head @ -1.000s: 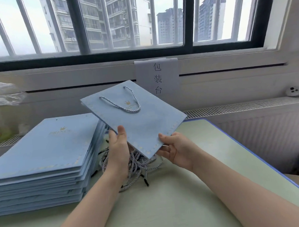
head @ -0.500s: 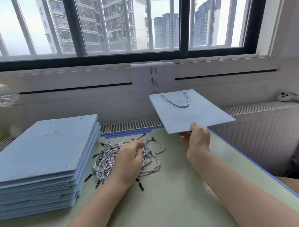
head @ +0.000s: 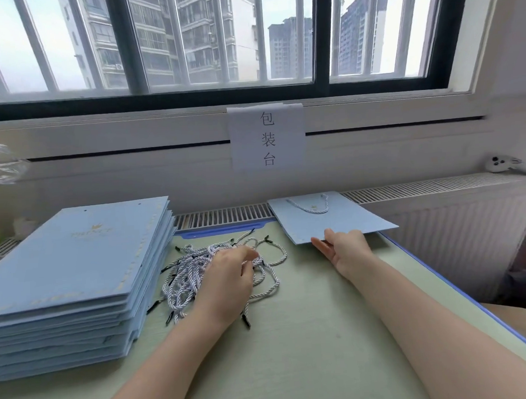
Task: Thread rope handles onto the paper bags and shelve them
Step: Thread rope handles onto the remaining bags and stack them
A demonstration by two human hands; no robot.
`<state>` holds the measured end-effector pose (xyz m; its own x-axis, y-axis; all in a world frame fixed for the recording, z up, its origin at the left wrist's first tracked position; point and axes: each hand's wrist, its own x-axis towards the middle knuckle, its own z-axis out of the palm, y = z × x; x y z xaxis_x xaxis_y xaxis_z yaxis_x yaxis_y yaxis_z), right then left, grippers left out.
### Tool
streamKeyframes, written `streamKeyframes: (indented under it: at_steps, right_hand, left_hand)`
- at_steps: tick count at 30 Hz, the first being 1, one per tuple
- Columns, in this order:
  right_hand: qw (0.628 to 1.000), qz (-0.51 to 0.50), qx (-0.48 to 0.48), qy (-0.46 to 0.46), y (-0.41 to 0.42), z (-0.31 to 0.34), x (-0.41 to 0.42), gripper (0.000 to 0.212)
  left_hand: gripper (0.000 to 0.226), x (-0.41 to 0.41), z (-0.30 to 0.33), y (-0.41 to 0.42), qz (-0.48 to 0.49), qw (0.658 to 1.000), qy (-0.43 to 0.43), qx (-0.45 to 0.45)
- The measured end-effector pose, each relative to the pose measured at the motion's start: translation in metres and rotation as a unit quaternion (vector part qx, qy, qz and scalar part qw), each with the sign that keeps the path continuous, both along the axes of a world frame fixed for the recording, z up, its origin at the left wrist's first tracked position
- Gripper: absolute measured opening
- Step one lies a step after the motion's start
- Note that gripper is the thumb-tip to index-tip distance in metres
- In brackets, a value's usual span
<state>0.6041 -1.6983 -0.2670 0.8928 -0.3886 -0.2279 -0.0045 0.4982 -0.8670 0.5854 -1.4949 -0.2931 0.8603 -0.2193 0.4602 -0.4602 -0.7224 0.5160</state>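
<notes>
Your right hand (head: 345, 250) rests with fingers fairly straight on the near edge of the finished bag (head: 331, 216), parking it flat at the table's far right, while your left hand (head: 229, 279), loosely curled, digs into the rope pile (head: 198, 271), probably for the next handle

A white paper sign (head: 267, 137) with three black characters hangs below the barred window (head: 218, 41); high-rise blocks (head: 164, 37) stand outside. A slatted vent grille (head: 223, 214) runs behind the green table (head: 322, 332); crumpled clear plastic (head: 1, 164) sits far left.
</notes>
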Motion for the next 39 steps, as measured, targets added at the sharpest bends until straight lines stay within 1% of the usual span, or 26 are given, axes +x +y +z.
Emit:
streamKeyframes:
  at_steps: [2,4,6,7,9,12,14,16,18,19,20,22,24,26,28,30,31,33,36,39]
  right_hand:
    - [1.0,0.007,-0.024,0.001,-0.002,-0.003,0.003,0.023]
    - [0.998,-0.017,-0.065,0.018,-0.002,-0.007,0.006,0.032]
    - [0.992,-0.021,-0.118,0.035,-0.003,-0.01,0.008,0.026]
    - [0.991,-0.022,-0.126,0.042,-0.003,-0.012,0.009,0.026]
    - [0.992,-0.038,-0.113,0.051,-0.005,-0.013,0.01,0.03]
    - [0.994,-0.036,-0.102,0.028,-0.002,-0.009,0.006,0.027]
    - [0.988,-0.013,-0.154,0.009,0.005,-0.008,0.002,0.019]
    - [0.97,0.02,-0.243,-0.014,0.015,-0.008,-0.002,0.012]
    - [0.94,0.065,-0.332,-0.045,0.029,-0.009,-0.006,0.007]
    - [0.919,0.088,-0.379,-0.065,0.037,-0.009,-0.008,0.006]
    - [0.892,0.106,-0.431,-0.088,0.045,-0.011,-0.011,0.005]
    - [0.818,0.131,-0.541,-0.143,0.058,-0.015,-0.016,0.006]
    - [0.742,0.152,-0.623,-0.196,0.067,-0.021,-0.021,0.011]
    - [0.681,0.168,-0.672,-0.237,0.073,-0.028,-0.022,0.018]
    - [0.642,0.177,-0.703,-0.249,0.075,-0.032,-0.022,0.028]
    - [0.615,0.174,-0.729,-0.245,0.075,-0.034,-0.02,0.032]
    - [0.608,0.166,-0.738,-0.241,0.075,-0.034,-0.02,0.03]
    - [0.616,0.142,-0.738,-0.235,0.074,-0.032,-0.02,0.022]
    - [0.654,0.116,-0.707,-0.244,0.069,-0.027,-0.021,0.012]
    - [0.699,0.08,-0.661,-0.259,0.065,-0.021,-0.022,0.017]
  left_hand:
    - [0.027,0.0,-0.001,0.0,0.001,1.0,0.0,0.005]
    - [0.027,0.001,-0.002,0.0,0.001,1.0,-0.002,0.012]
    - [0.027,0.001,-0.002,0.0,0.0,1.0,-0.009,0.021]
    - [0.028,0.001,-0.002,-0.001,0.0,1.0,-0.013,0.024]
    - [0.028,0.0,-0.002,-0.001,-0.001,0.999,-0.021,0.028]
    - [0.031,-0.001,-0.001,-0.001,0.0,0.999,-0.034,0.038]
    - [0.036,-0.002,0.0,0.0,0.014,0.997,-0.047,0.056]
    - [0.039,-0.003,0.0,0.002,0.046,0.993,-0.055,0.095]
    - [0.039,-0.004,0.001,0.005,0.085,0.986,-0.047,0.134]
    - [0.038,-0.003,0.002,0.006,0.1,0.983,-0.04,0.151]
    - [0.035,-0.002,0.003,0.007,0.111,0.979,-0.029,0.167]
    - [0.032,-0.001,0.004,0.008,0.118,0.976,-0.013,0.185]
    - [0.027,0.0,0.005,0.009,0.114,0.979,-0.004,0.167]
    - [0.02,-0.002,0.007,0.01,0.115,0.984,-0.006,0.134]
    - [0.015,-0.004,0.008,0.01,0.114,0.988,-0.012,0.106]
    - [0.013,-0.006,0.009,0.01,0.107,0.992,-0.016,0.07]
    - [0.012,-0.007,0.01,0.009,0.101,0.993,-0.018,0.054]
    - [0.009,-0.008,0.011,0.007,0.078,0.996,-0.03,0.035]
    - [0.006,-0.009,0.011,0.005,0.055,0.995,-0.071,0.032]
    - [0.007,-0.01,0.01,0.002,0.054,0.988,-0.131,0.058]
